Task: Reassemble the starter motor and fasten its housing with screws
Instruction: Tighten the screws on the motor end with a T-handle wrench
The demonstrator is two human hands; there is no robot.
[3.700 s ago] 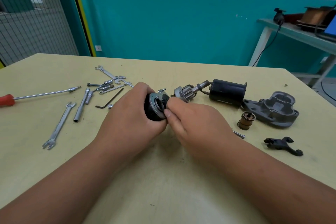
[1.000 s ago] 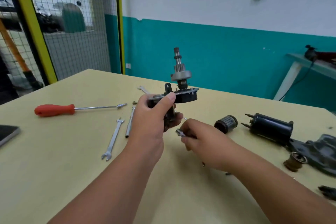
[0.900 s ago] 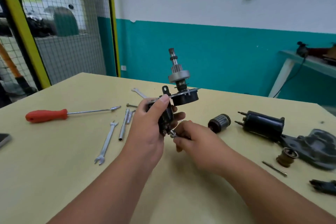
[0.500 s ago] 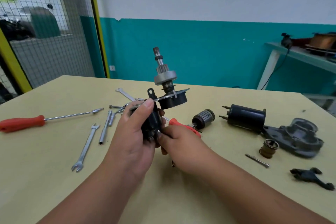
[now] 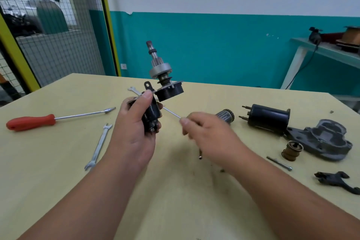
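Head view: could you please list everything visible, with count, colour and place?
motor assembly: one, black, in left hand
rod: one, silver, in right hand
screwdriver: one, red-handled, far left
spanners: two, silver, near left hand
armature: one, grey, behind right hand
solenoid: one, black, right
housing: one, grey, far right
plunger: one, brown, beside housing
bolt: one, silver, beside plunger
fork lever: one, black, right edge
hands: two, bare, centre
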